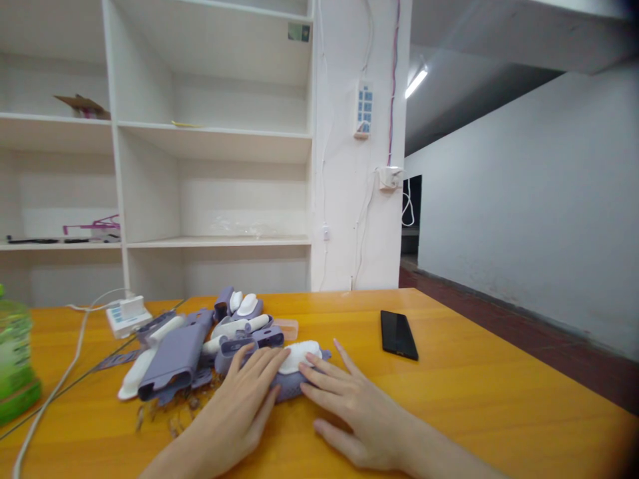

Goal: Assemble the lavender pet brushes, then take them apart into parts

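A purple plastic piece with a fuzzy white pad (300, 352) on top lies on the table between my hands. My left hand (249, 392) grips its left end, fingers over the top and thumb along the near side. Fingers stretched and apart, my right hand (352, 402) touches the pad and the piece's right side with its fingertips. The right thumb stands off from the piece. My fingers hide both of its ends. Just beyond my left hand is a pile of similar parts, among them a large hollow purple shell (177, 356) and a white-padded piece (248, 306).
A black phone (398, 334) lies at the right on the orange wooden table (479, 406). At the left are a green bottle (17, 362), a white power strip (128, 318) and its cable (74, 356). White shelves (214, 126) stand behind.
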Demonstrator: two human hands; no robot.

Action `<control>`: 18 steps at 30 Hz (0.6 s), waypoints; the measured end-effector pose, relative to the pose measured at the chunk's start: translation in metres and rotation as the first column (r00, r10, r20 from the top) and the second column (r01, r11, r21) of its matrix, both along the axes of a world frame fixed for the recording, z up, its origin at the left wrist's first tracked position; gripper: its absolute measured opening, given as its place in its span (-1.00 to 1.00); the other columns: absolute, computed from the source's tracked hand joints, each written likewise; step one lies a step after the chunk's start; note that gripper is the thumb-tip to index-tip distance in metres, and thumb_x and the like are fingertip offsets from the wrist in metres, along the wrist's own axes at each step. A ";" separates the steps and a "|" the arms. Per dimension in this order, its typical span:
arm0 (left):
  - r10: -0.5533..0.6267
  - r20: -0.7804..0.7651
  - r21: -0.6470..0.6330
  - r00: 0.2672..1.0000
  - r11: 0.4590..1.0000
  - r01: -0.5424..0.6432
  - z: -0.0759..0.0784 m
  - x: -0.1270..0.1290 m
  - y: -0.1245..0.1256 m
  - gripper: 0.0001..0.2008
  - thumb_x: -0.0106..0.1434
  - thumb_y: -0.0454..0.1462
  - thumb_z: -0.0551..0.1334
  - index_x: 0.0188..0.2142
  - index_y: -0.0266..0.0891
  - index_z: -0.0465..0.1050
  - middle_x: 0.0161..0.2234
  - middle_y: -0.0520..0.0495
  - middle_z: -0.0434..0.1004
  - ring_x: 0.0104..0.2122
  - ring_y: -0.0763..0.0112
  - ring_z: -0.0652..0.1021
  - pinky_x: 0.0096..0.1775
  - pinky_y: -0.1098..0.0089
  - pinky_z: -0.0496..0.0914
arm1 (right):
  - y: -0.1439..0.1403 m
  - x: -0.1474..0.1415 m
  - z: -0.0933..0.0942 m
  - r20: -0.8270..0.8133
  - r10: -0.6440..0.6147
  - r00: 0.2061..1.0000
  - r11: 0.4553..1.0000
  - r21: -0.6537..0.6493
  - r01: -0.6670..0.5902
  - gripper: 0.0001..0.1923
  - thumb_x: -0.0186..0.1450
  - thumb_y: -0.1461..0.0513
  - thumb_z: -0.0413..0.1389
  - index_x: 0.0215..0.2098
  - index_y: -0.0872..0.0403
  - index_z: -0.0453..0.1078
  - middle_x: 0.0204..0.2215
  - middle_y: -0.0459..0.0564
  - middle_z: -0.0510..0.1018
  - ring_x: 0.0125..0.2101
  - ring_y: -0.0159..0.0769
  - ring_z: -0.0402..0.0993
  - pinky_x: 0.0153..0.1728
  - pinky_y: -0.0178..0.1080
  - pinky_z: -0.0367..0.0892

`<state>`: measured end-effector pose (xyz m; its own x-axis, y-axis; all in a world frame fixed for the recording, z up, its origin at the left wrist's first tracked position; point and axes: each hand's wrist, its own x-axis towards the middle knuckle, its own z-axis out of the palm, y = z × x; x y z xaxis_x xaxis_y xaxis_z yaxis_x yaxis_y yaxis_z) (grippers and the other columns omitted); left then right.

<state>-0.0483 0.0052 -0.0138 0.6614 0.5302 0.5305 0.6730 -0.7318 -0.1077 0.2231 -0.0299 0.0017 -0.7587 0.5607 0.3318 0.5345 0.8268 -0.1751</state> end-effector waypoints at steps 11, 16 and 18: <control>0.069 -0.019 -0.099 0.997 0.993 -0.070 0.010 -0.014 0.010 -0.63 0.33 -0.39 0.15 0.08 0.00 0.37 0.08 -0.03 0.53 0.13 0.16 0.47 0.31 -0.25 -0.06 | 0.016 0.012 -0.015 -0.144 -0.027 0.989 0.996 0.077 0.039 -0.39 0.33 0.35 0.05 0.34 0.01 0.22 0.28 0.09 0.38 0.32 -0.09 0.20 0.39 0.22 -0.31; 0.095 -0.033 -0.027 0.995 0.995 -0.096 0.010 -0.004 0.003 -0.72 0.34 -0.26 0.21 0.04 -0.07 0.42 0.09 -0.10 0.52 0.14 0.09 0.45 0.33 -0.27 -0.20 | 0.020 0.012 -0.021 -0.199 -0.109 0.974 0.983 0.127 0.136 -0.45 0.34 0.35 0.03 0.30 0.00 0.28 0.23 0.09 0.43 0.27 -0.10 0.29 0.40 0.23 -0.29; 0.070 -0.026 -0.007 0.997 0.998 -0.070 0.006 0.001 0.003 -0.53 0.32 -0.20 0.25 0.21 -0.11 0.29 0.18 -0.18 0.45 0.20 0.03 0.40 0.34 -0.27 -0.25 | 0.021 0.011 -0.024 -0.247 -0.156 0.957 0.971 0.141 0.194 -0.48 0.34 0.35 0.04 0.26 -0.02 0.32 0.21 0.08 0.44 0.25 -0.11 0.31 0.40 0.20 -0.21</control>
